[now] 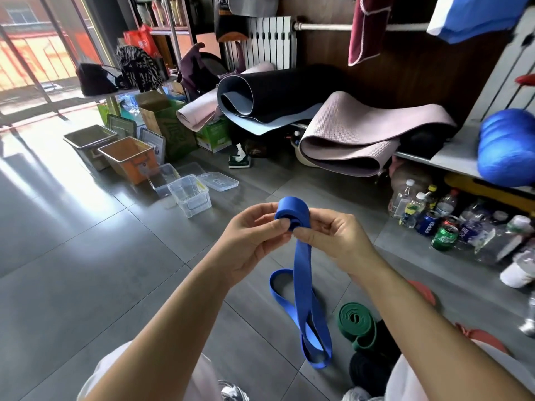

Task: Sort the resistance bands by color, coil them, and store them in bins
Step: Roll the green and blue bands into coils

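A blue resistance band (pixel 302 279) is partly rolled into a small coil at chest height; its loose length hangs down and loops on the grey floor. My left hand (pixel 252 238) pinches the coil from the left and my right hand (pixel 333 241) pinches it from the right. A coiled green band (pixel 357 325) lies on the floor at the lower right, with a dark coiled band (pixel 366 371) just below it. Red bands (pixel 425 290) show past my right forearm. Clear plastic bins (pixel 189 195) stand on the floor ahead to the left.
An orange bin (pixel 127 159) and a grey bin (pixel 88 140) stand behind the clear ones, beside clear lids (pixel 218 180). Rolled yoga mats (pixel 347 134) lie on a low shelf. Bottles and cans (pixel 443 224) crowd the floor at right. Cardboard boxes (pixel 170 125) stand further back.
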Motion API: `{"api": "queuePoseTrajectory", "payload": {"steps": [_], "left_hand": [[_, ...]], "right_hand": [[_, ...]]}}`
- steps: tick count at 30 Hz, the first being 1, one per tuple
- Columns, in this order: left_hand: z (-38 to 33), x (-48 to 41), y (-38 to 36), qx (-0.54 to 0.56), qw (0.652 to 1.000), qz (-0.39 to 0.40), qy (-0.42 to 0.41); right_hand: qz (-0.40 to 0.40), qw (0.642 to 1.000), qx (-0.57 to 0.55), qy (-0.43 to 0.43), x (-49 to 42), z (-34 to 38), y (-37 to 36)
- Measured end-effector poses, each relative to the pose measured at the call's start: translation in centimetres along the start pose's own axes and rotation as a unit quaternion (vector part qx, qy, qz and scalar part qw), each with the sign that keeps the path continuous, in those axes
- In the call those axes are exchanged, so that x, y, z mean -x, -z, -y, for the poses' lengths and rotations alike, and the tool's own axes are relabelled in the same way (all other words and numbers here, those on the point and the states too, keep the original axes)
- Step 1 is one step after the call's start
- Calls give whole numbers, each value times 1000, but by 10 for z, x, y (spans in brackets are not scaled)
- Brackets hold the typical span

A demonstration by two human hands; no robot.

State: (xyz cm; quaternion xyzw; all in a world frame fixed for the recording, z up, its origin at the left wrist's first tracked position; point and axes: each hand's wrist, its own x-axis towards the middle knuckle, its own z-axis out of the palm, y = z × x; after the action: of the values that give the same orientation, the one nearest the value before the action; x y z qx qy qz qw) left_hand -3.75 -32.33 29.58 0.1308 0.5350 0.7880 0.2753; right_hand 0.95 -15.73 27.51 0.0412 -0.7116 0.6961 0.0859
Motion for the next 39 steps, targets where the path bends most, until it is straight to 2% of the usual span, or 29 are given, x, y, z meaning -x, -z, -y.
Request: {"api": "queuePoseTrajectory", "payload": {"steps": [1,2,3,5,7,10,13,16,18,21,23,26,29,31,33,34,37,38,39], "left_hand": [[-1,1,1,-99,995,-20,-15],[0,1,3,-237,969,-50,-43],[0,2,6,-381,918,-77,-80],[4,4,9,-575,804,-53,-143],[10,3,10,-661,736,4,-148],[15,1,10,-712,693,22,-109],[19,-1,9,-718,689,22,-98],[14,-2,8,-702,702,19,-116],[6,-2,10,-660,740,10,-127],[-4,-1,8,-522,843,-28,-129],[-5,0,4,-412,901,-60,-121],[-3,1,-4,-260,959,-39,-102],[4,1,-6,-145,986,12,-84],[8,-1,-5,-139,988,24,-59],[10,-4,-3,-207,978,7,-37],[10,-5,-1,-282,958,-4,-44],[10,-5,7,-524,846,6,-98],[9,-4,7,-558,824,14,-98],[9,-3,8,-569,817,19,-92]], "right_hand": [[3,999,37,-5,1,0,2],[10,995,99,-9,2,0,4],[19,982,185,-12,2,-1,7],[44,931,363,-9,3,-3,8],[74,884,462,3,4,-4,6],[113,847,520,15,2,-6,1],[122,855,504,1,2,-8,1],[100,894,437,-11,3,-7,6],[74,928,366,-6,3,-4,12],[56,958,279,-20,0,1,21],[48,988,143,-35,-1,3,20],[22,1000,-3,-11,-2,2,13],[-2,999,-37,-4,-2,1,10],[-6,1000,-13,-6,-1,2,13],[-2,998,58,-19,1,3,16],[7,994,105,-25,2,3,16],[42,965,258,-26,7,-2,11],[48,959,279,-27,8,-4,9],[51,956,286,-28,8,-5,8]]}}
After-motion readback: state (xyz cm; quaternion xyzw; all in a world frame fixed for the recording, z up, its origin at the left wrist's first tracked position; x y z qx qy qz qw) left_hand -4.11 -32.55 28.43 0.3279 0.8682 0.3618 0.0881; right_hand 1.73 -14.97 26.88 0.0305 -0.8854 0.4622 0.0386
